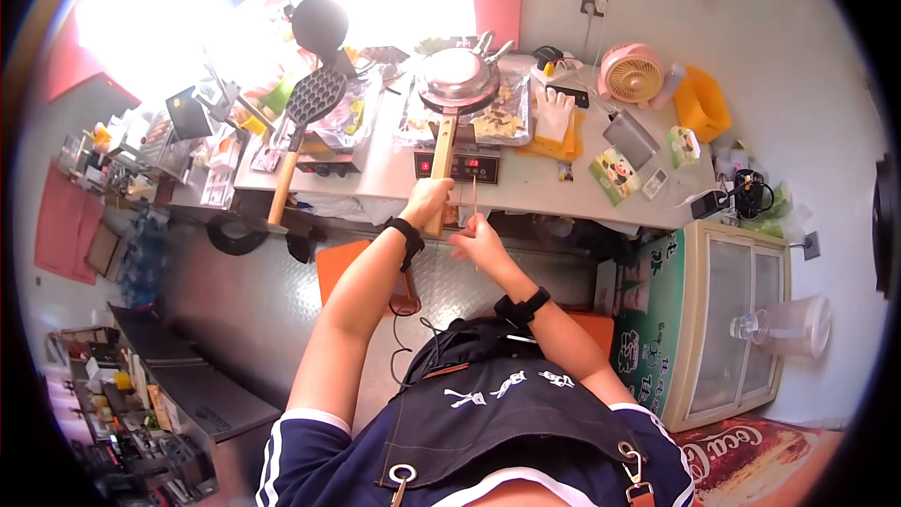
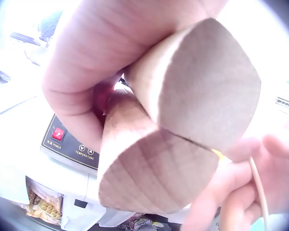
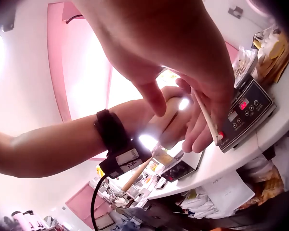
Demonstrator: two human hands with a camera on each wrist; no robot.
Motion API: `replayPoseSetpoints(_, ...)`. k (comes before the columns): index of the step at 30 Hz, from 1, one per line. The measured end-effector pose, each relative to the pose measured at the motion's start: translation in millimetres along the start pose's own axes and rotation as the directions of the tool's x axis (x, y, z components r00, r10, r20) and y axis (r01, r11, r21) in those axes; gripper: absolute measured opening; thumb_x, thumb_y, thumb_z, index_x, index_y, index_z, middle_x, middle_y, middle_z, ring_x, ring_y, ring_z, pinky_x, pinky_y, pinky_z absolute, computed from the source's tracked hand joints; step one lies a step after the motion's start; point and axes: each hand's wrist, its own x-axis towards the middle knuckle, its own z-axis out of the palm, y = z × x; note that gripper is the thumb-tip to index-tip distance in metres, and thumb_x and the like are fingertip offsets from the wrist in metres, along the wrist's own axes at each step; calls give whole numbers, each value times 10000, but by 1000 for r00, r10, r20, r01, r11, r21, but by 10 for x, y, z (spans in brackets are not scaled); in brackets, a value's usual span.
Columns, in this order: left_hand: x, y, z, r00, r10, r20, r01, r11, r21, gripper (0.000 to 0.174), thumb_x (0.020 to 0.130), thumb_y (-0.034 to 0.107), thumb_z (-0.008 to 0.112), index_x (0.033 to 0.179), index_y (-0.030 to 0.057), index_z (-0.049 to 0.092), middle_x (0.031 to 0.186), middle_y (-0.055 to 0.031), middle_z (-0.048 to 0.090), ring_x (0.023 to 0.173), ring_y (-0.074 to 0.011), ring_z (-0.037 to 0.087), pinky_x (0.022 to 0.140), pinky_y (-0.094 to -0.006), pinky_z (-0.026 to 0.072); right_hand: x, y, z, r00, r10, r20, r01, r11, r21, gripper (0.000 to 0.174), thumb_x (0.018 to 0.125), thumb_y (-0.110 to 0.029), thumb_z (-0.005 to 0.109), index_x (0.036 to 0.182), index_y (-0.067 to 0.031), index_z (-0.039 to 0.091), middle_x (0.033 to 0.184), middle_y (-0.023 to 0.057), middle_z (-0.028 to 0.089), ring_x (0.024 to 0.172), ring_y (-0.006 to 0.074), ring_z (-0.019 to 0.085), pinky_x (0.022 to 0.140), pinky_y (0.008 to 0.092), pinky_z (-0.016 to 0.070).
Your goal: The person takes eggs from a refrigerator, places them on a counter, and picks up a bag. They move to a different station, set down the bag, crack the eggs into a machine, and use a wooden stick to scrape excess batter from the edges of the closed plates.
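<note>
A round waffle pan (image 1: 450, 75) sits closed over its heating base, whose control panel (image 1: 474, 167) shows red digits. My left hand (image 1: 430, 199) grips its paired wooden handles (image 1: 443, 150); in the left wrist view the two cut handle ends (image 2: 209, 82) lie against each other, a thin seam between them. Just right of the handle ends, my right hand (image 1: 483, 246) holds a thin wooden stick (image 3: 204, 115) between thumb and fingers. The stick (image 1: 474, 193) points up toward the panel in the head view.
Left of the pan, another waffle pan (image 1: 317, 96) stands open, its wooden handle (image 1: 284, 183) jutting past the counter edge. A metal tray (image 1: 511, 117) with waffle pieces, a white glove (image 1: 555, 115), a pink fan (image 1: 632, 73) and a tissue pack (image 1: 615, 176) lie to the right.
</note>
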Motion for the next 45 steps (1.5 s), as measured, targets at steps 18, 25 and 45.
replayPoseSetpoints(18, -72, 12, 25, 1000, 13, -11, -14, 999, -46, 255, 831, 178, 596, 697, -20, 506, 564, -94, 497, 408, -229, 516, 396, -386, 435, -173, 186, 74, 973, -160, -165, 153, 987, -52, 273, 820, -35, 633, 884, -49, 368, 748, 112, 614, 603, 181, 645, 553, 302, 518)
replayPoseSetpoints(25, 68, -92, -7, 1000, 16, -21, -16, 999, 28, 330, 814, 236, 628, 773, -91, 618, 660, -138, 623, 498, -249, 622, 460, -396, 499, -198, 178, 84, 973, -164, -163, 159, 986, -46, 267, 817, -42, 634, 886, -37, 376, 744, 112, 612, 596, 184, 640, 559, 306, 519)
replayPoseSetpoints(45, -35, -3, 28, 998, -20, -62, 23, 999, 42, 329, 807, 239, 638, 788, -89, 615, 682, -126, 618, 500, -231, 612, 451, -390, 502, -284, 171, 58, 973, -177, -151, 170, 984, -62, 230, 834, -52, 617, 889, -32, 394, 754, 109, 623, 637, 187, 660, 572, 305, 541)
